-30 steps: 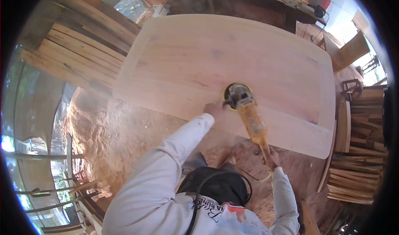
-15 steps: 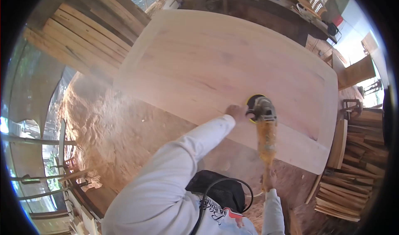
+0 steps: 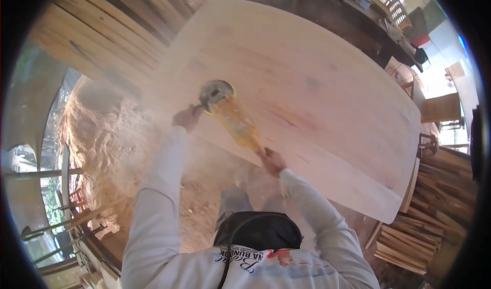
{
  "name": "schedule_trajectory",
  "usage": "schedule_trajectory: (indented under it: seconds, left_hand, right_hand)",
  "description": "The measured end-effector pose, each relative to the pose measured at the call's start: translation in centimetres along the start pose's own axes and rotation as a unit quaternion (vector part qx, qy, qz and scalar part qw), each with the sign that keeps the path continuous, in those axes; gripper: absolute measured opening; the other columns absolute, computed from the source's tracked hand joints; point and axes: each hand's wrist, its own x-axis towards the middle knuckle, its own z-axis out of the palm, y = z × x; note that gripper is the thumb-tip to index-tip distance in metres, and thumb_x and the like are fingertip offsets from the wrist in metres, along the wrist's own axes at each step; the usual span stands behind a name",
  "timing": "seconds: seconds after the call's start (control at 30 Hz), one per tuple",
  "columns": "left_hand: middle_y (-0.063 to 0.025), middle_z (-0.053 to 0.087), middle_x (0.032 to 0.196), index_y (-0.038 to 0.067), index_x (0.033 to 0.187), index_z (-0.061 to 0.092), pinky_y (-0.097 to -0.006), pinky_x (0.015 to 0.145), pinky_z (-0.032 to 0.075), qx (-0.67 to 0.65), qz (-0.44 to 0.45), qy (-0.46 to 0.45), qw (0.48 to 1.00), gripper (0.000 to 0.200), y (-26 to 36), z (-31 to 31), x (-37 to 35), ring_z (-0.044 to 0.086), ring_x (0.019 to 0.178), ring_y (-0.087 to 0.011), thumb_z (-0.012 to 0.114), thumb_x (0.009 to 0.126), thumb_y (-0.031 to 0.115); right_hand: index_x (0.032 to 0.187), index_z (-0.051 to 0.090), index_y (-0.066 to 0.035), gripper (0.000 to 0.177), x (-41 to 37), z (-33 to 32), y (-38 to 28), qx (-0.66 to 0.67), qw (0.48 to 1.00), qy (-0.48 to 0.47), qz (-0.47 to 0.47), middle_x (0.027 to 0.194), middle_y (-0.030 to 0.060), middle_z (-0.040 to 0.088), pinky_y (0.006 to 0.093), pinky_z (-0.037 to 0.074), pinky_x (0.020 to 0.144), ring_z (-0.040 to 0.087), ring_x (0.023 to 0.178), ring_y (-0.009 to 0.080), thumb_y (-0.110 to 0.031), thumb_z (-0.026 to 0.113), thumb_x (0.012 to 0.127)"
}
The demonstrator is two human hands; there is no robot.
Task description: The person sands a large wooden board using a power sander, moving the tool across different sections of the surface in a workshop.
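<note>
Left hand (image 3: 186, 118) clenched beside disc (image 3: 215, 92), right hand (image 3: 271, 160) gripping tail of yellow sander (image 3: 234, 119): two-point hold steadies it flat on tabletop (image 3: 317, 69)

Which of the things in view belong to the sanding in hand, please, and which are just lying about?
In use:
- yellow sander, gripped by the left hand near its head and the right hand at its tail
- wooden tabletop under its disc

Lying about:
- stacked planks
- wood strips
- sawdust heap
- dark bench
</note>
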Motion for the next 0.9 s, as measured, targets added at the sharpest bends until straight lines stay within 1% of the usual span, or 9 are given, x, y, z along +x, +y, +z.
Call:
schedule_trajectory:
  seconds: [0.07,0.13,0.23,0.3,0.43,0.5,0.7,0.77,0.9]
  left_hand:
    - [-0.0259,0.070,0.115,0.008,0.134,0.056,-0.0560,0.096,0.049,-0.008,-0.004,0.021,1.000,0.069,-3.3,-1.2,2.0,0.066,0.111,-0.0454,0.036,0.102,0.066]
    - [-0.0269,0.069,0.117,0.008,0.131,0.056,-0.0565,0.097,0.048,-0.001,-0.032,0.007,0.999,0.069,-6.8,-1.6,4.7,0.064,0.112,-0.0465,0.035,0.102,0.067]
    - [-0.0281,0.069,0.116,0.009,0.126,0.056,-0.0572,0.097,0.047,0.038,0.022,0.064,0.997,0.067,-13.3,1.3,10.3,0.064,0.111,-0.0474,0.034,0.102,0.067]
    - [-0.0280,0.069,0.112,0.009,0.122,0.056,-0.0578,0.095,0.047,0.000,0.005,0.063,0.998,0.066,-10.2,-0.7,10.0,0.064,0.109,-0.0475,0.034,0.101,0.068]
    - [-0.0267,0.071,0.105,0.010,0.119,0.056,-0.0585,0.088,0.050,0.003,0.014,0.019,1.000,0.063,-1.1,-0.6,6.7,0.066,0.103,-0.0479,0.035,0.101,0.067]
    - [-0.0252,0.072,0.098,0.010,0.117,0.057,-0.0588,0.083,0.051,-0.005,0.037,0.035,0.999,0.060,3.7,1.3,3.1,0.068,0.097,-0.0475,0.037,0.102,0.065]
    - [-0.0216,0.073,0.094,0.009,0.111,0.059,-0.0560,0.081,0.053,-0.015,0.054,0.030,0.998,0.054,16.2,6.7,-10.2,0.070,0.092,-0.0435,0.043,0.102,0.060]
    - [-0.0207,0.073,0.093,0.008,0.111,0.059,-0.0553,0.081,0.053,-0.018,0.069,0.029,0.997,0.054,19.2,8.3,-12.8,0.071,0.091,-0.0427,0.044,0.102,0.060]
    - [-0.0196,0.074,0.093,0.007,0.111,0.059,-0.0545,0.081,0.054,-0.001,0.139,0.034,0.990,0.058,27.2,11.2,-15.2,0.071,0.089,-0.0415,0.044,0.101,0.062]
  right_hand:
    - [0.124,0.065,-0.001,0.076,2.2,0.3,-4.6,-0.004,1.000,-0.021,0.019,0.114,0.0260,0.071,0.0495,0.049,0.096,0.066,0.111,0.0422,-0.068,0.041,0.098]
    - [0.124,0.065,0.000,0.076,5.7,1.4,-6.6,-0.053,0.998,-0.020,-0.020,0.117,0.0242,0.071,0.0493,0.048,0.099,0.065,0.114,0.0414,-0.067,0.039,0.099]
    - [0.123,0.066,0.000,0.078,7.6,1.3,-9.9,-0.044,0.998,-0.030,-0.015,0.117,0.0247,0.070,0.0489,0.047,0.100,0.065,0.116,0.0413,-0.069,0.037,0.099]
    - [0.117,0.068,0.000,0.080,8.5,1.5,-9.4,-0.021,1.000,-0.012,-0.015,0.113,0.0259,0.071,0.0482,0.048,0.098,0.065,0.114,0.0420,-0.072,0.040,0.098]
    - [0.123,0.066,-0.001,0.085,4.4,-3.0,-4.3,-0.015,1.000,-0.008,0.007,0.110,0.0239,0.072,0.0485,0.049,0.098,0.066,0.112,0.0408,-0.076,0.036,0.096]
    - [0.121,0.067,-0.002,0.085,0.9,-6.0,0.2,-0.007,1.000,-0.011,0.014,0.105,0.0232,0.073,0.0475,0.050,0.094,0.068,0.108,0.0404,-0.077,0.038,0.095]
    - [0.116,0.068,-0.003,0.080,-10.5,-10.9,13.1,-0.020,0.999,0.021,0.037,0.093,0.0228,0.072,0.0486,0.051,0.087,0.069,0.096,0.0412,-0.075,0.041,0.096]
    - [0.114,0.068,-0.003,0.078,-13.6,-12.1,16.0,-0.020,0.999,0.010,0.044,0.089,0.0228,0.072,0.0488,0.051,0.084,0.070,0.093,0.0414,-0.074,0.042,0.096]
    - [0.110,0.068,-0.003,0.075,-19.0,-13.1,24.0,0.032,0.995,0.074,0.052,0.084,0.0218,0.070,0.0486,0.051,0.079,0.070,0.086,0.0417,-0.072,0.043,0.097]
